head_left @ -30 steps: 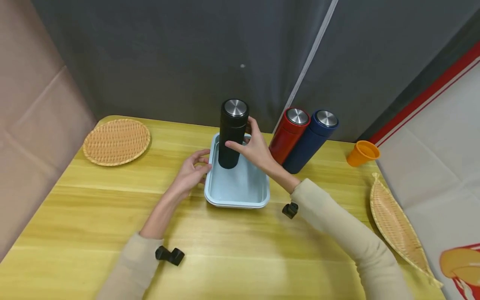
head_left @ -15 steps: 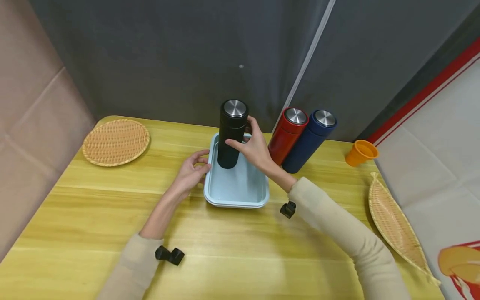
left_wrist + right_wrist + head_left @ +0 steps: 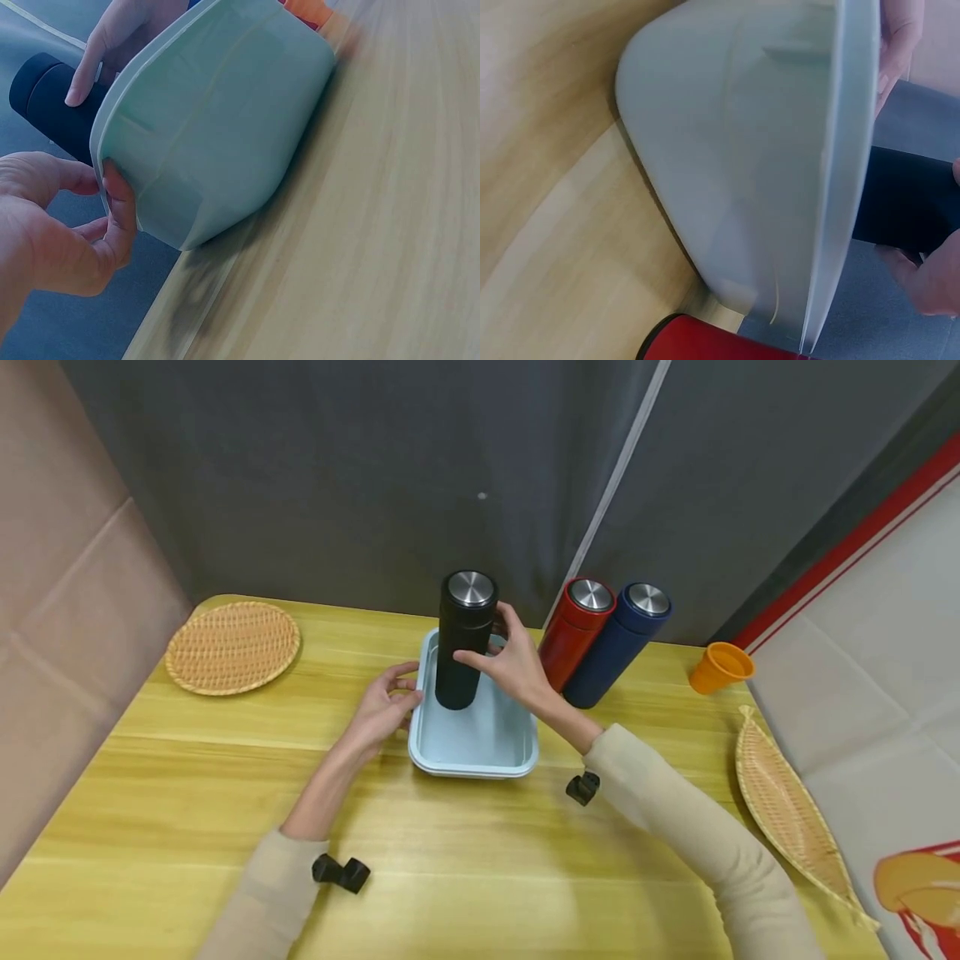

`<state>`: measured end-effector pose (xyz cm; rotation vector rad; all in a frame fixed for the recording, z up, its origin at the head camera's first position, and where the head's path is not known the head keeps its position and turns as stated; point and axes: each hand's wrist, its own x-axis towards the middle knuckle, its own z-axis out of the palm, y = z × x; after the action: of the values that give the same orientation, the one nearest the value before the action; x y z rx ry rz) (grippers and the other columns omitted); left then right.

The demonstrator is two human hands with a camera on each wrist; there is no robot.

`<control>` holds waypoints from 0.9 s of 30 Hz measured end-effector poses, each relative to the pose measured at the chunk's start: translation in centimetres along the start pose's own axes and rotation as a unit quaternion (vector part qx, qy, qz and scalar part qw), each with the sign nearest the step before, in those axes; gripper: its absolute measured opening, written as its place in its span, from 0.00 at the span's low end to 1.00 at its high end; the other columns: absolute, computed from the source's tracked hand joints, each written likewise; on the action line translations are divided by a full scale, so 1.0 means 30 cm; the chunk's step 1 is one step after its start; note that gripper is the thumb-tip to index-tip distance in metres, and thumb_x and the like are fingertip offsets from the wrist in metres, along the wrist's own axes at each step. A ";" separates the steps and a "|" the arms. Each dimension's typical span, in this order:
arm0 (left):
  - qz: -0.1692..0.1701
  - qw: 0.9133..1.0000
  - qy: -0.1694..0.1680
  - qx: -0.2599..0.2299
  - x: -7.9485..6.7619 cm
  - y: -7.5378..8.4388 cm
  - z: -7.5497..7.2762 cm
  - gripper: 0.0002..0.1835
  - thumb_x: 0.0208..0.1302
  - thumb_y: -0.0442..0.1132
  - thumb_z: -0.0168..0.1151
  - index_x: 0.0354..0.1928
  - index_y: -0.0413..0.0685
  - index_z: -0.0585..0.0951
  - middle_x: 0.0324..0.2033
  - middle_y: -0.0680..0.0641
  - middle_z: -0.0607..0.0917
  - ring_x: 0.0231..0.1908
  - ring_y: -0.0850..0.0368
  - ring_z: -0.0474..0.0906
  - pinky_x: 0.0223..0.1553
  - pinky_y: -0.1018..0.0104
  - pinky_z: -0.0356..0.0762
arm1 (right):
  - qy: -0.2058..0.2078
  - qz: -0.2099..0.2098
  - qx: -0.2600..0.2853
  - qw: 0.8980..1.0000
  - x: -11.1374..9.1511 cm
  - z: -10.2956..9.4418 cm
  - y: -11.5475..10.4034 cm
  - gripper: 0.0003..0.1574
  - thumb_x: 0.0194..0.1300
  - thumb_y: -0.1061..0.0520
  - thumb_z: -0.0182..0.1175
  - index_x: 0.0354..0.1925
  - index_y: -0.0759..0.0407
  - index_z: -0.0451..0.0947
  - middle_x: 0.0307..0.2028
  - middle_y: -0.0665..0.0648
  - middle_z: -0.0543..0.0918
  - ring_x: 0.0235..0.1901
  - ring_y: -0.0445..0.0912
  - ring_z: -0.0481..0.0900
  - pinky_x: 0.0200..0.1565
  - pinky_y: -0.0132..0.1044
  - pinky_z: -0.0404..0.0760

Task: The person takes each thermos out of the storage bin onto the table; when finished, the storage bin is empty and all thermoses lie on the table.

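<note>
A black thermos bottle (image 3: 459,668) with a silver-topped lid stands nearly upright within the opening of a pale blue plastic bin (image 3: 474,769). My right hand (image 3: 517,664) grips the bottle from the right, thumb across its front. At the bin's left rim, my left hand (image 3: 381,706) pinches the edge between thumb and fingers. In the left wrist view the bin's outer wall (image 3: 225,127) shows, with the bottle (image 3: 56,105) sticking out past the rim. The right wrist view has the bottle (image 3: 907,199) beyond the rim; its lower end is hidden by the bin.
Right of the bin, a red thermos (image 3: 573,639) and a dark blue thermos (image 3: 618,645) stand side by side. An orange cup (image 3: 720,670) and a boat-shaped woven basket (image 3: 787,810) lie along the right side. A round woven tray (image 3: 232,647) rests at the back left, near the dark wall.
My right hand and the black thermos have shifted slightly lower in the head view, toward me. The left hand keeps its pinch on the bin rim, and the bin stays in place.
</note>
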<state>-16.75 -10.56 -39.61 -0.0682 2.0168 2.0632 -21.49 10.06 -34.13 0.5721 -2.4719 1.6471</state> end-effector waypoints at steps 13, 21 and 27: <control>0.000 1.000 0.004 0.001 0.004 -0.002 0.008 0.29 0.68 0.30 0.53 0.70 0.43 0.61 0.50 0.38 0.69 0.37 0.50 0.75 0.30 0.63 0.80 | 0.013 -0.015 0.016 1.000 -0.064 -0.071 -0.041 0.44 0.50 0.59 0.75 0.63 0.60 0.66 0.54 0.58 0.76 0.52 0.49 0.76 0.49 0.44 0.81; 0.005 1.000 -0.007 0.004 0.005 -0.007 -0.005 0.30 0.69 0.30 0.53 0.71 0.43 0.60 0.50 0.38 0.69 0.38 0.48 0.76 0.30 0.63 0.81 | 0.021 -0.037 0.031 0.999 -0.109 -0.152 -0.098 0.43 0.49 0.64 0.75 0.61 0.59 0.68 0.49 0.56 0.79 0.43 0.48 0.78 0.41 0.36 0.82; 0.005 1.000 -0.011 0.005 0.004 -0.003 -0.006 0.30 0.68 0.29 0.52 0.71 0.43 0.60 0.49 0.39 0.69 0.33 0.54 0.76 0.27 0.64 0.79 | 0.047 -0.044 0.020 0.998 -0.151 -0.227 -0.149 0.42 0.49 0.64 0.74 0.62 0.60 0.68 0.48 0.57 0.79 0.39 0.49 0.77 0.38 0.33 0.82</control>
<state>-16.87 -10.70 -39.71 -0.0331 2.0172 2.0513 -16.40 15.84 -28.90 0.5847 -2.3186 1.6555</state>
